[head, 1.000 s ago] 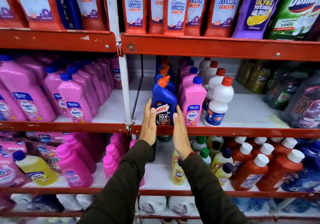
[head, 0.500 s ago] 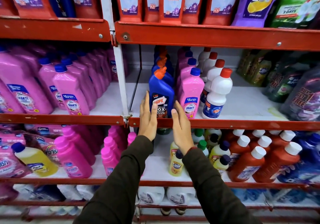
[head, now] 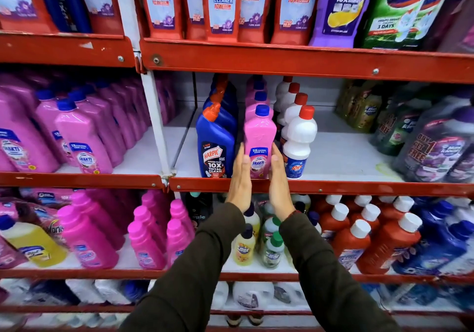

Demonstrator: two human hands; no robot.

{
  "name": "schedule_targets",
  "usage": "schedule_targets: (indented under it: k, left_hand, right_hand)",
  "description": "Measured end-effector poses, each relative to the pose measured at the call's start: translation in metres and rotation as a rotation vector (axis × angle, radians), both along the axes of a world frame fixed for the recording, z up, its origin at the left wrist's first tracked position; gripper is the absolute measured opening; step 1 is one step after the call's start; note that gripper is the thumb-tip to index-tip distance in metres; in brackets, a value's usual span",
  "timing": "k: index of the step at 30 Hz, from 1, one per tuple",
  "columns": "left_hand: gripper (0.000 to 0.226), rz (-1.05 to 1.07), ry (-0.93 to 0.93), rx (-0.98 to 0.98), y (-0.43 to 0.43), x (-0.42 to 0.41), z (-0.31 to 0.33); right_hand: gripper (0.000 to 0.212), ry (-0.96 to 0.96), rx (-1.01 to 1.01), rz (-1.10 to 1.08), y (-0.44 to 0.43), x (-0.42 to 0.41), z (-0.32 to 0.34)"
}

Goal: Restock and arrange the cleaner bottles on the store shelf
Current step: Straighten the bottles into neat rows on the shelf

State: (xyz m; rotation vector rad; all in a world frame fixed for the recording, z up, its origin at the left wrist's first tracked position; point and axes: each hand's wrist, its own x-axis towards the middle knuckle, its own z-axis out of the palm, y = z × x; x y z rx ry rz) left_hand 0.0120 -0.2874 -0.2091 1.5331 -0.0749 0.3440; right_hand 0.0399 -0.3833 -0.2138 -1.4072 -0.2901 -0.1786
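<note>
Pressing my flat left hand and right hand against the pink bottle standing between them at the shelf edge, I could tip it into the blue bottle just beyond my left hand by pushing unevenly.

A shop — red shelves stacked with rows of cleaner bottles.

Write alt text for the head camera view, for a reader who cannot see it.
The left hand and right hand, fingers straight, flank the front pink Shakti bottle at the edge of a red store shelf. It stands upright between a blue Harpic bottle and a white red-capped bottle, with more cleaner bottles on shelves above and below.
</note>
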Motion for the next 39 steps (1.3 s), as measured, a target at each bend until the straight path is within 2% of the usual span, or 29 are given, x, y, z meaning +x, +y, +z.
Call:
schedule_targets:
  k: [6, 9, 12, 16, 18, 20, 22, 25, 27, 30, 35, 39]
  left_hand:
    - [0.088, 0.019, 0.020, -0.031, 0.002, 0.002, 0.005]
    - [0.087, 0.041, 0.002, 0.014, 0.000, 0.003, 0.006]
    - [0.074, 0.105, -0.022, 0.117, -0.004, 0.002, 0.001]
    - [0.053, 0.436, -0.209, 0.169, -0.023, -0.011, -0.021]
    - [0.046, 0.496, -0.303, 0.171, -0.035, -0.012, -0.026]
    - [0.042, 0.420, -0.318, 0.184, -0.049, -0.009, -0.024]
    - [0.043, 0.261, -0.242, 0.184, -0.066, -0.002, -0.018]
    - [0.062, 0.074, -0.062, 0.146, -0.087, 0.014, -0.007]
    - [0.075, 0.006, 0.051, 0.048, -0.097, 0.023, 0.003]
    - [0.086, -0.035, 0.132, -0.085, -0.099, 0.031, 0.012]
    - [0.100, -0.076, 0.154, -0.046, -0.093, 0.035, 0.010]
    - [0.089, -0.089, 0.166, -0.035, -0.092, 0.036, 0.010]
  right_hand:
    - [0.048, 0.038, -0.021, 0.045, -0.014, 0.004, -0.004]
    - [0.045, 0.048, -0.058, 0.073, -0.019, 0.007, -0.004]
    - [0.043, 0.024, -0.071, 0.081, -0.027, 0.003, -0.004]
    - [0.032, -0.120, -0.003, -0.195, -0.046, -0.013, -0.009]
    - [0.027, -0.151, 0.072, -0.314, -0.060, -0.014, -0.009]
    - [0.027, -0.113, 0.088, -0.351, -0.077, -0.008, -0.008]
    - [0.035, -0.019, 0.030, -0.317, -0.090, 0.006, -0.004]
    - [0.047, 0.088, -0.061, -0.172, -0.100, 0.023, 0.006]
    - [0.044, 0.096, -0.083, -0.075, -0.102, 0.028, 0.012]
    - [0.033, 0.121, -0.086, -0.013, -0.102, 0.029, 0.015]
    - [0.027, 0.161, -0.076, 0.001, -0.107, 0.026, 0.017]
    - [0.029, 0.168, -0.101, 0.014, -0.110, 0.024, 0.020]
